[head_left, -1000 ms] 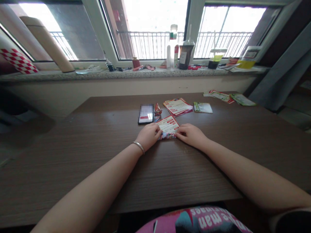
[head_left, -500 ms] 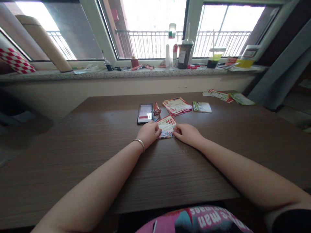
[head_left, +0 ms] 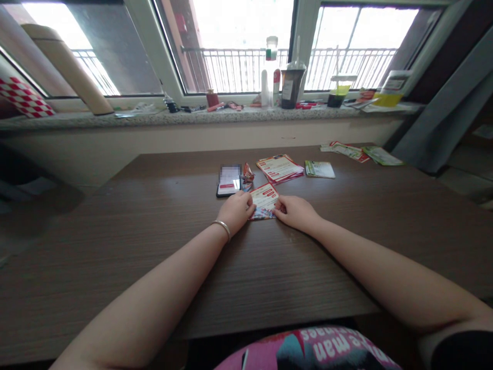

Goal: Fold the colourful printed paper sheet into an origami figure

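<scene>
A small printed leaflet (head_left: pixel 264 199), white with red blocks, lies folded on the brown table (head_left: pixel 154 226) just ahead of me. My left hand (head_left: pixel 235 211), with a silver bangle at the wrist, pinches the leaflet's left edge with curled fingers. On the right edge my right hand (head_left: pixel 296 212) presses and pinches it the same way. Both hands rest on the tabletop with the leaflet between them.
Behind the leaflet lie a phone (head_left: pixel 229 180), a small folded paper piece (head_left: pixel 247 176), a stack of similar leaflets (head_left: pixel 279 168) and green cards (head_left: pixel 319 169). More flyers (head_left: pixel 348 150) sit far right. The windowsill (head_left: pixel 115 119) carries bottles, cups and pens.
The leaflet looks slightly narrower between the hands than a second ago, and both hands have shifted a little closer together. The view has drifted slightly.
</scene>
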### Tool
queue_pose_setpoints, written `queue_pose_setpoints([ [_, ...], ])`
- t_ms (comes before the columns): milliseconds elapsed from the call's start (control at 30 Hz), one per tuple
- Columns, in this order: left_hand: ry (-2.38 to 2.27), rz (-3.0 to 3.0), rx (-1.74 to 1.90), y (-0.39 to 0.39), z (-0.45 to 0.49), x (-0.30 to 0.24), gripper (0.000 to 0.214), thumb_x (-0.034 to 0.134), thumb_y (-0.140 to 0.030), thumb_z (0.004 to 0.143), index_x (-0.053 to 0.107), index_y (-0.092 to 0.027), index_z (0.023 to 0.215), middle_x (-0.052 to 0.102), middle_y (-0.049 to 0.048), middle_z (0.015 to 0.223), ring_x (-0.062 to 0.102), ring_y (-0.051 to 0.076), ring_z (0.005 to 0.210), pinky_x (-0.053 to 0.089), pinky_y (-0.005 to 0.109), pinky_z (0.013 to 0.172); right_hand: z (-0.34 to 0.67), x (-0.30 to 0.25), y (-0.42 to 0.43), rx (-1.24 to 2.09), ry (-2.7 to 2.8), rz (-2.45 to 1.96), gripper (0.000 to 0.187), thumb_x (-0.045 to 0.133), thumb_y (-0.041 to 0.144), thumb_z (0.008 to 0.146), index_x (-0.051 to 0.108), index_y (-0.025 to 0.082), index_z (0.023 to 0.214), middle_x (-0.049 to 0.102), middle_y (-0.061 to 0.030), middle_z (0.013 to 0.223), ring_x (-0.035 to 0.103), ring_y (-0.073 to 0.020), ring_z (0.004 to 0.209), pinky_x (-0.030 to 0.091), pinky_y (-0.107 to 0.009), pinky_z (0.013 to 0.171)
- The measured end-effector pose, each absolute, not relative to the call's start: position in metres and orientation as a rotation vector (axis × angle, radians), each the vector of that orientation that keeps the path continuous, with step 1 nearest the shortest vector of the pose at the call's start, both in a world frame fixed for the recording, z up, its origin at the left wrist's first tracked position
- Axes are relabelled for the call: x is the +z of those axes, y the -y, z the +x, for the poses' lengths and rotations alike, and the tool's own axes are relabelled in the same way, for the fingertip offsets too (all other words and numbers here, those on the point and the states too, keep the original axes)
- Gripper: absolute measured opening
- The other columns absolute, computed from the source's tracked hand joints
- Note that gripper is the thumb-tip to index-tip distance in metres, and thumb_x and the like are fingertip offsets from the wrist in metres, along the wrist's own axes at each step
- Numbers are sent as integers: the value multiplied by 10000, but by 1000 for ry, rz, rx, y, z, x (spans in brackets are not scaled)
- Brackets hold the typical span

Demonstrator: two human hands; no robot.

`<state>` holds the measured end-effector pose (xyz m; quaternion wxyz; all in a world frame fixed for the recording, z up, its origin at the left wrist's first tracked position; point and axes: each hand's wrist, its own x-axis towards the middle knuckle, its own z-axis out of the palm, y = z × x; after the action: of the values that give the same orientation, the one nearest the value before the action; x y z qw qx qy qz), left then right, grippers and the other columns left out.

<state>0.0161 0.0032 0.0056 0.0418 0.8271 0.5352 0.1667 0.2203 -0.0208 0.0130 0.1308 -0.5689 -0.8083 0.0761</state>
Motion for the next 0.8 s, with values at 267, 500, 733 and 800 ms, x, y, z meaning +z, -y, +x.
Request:
queue_pose_setpoints([
  [267,-1446,2770,517,6,15,10,331,382,-319,943,643,-172,803,599,76,913,560,183,860,454,304,797,220,14,21,219,2345,-1650,179,547,370,832,602,204,796,690,-45,820,595,-179,729,362,-265,610],
  [500,-1293,3044,406,30,19,20,281,421,-325,930,656,-171,938,625,105,964,537,224,957,445,364,866,219,16,23,198,2331,-1669,155,554,347,827,605,203,800,690,-39,819,588,-173,710,351,-263,590],
  [733,-1198,3115,219,38,25,17,256,416,-206,924,630,-166,1057,630,99,972,564,221,905,471,345,783,221,13,22,185,2330,-1639,156,550,346,830,600,208,777,690,-32,806,590,-172,712,352,-263,596],
  [800,-1202,3123,191,40,27,18,259,418,-216,921,621,-147,1067,629,108,979,569,225,891,473,351,779,222,12,21,175,2321,-1634,160,551,345,831,600,205,769,689,-32,794,588,-167,705,352,-262,600],
])
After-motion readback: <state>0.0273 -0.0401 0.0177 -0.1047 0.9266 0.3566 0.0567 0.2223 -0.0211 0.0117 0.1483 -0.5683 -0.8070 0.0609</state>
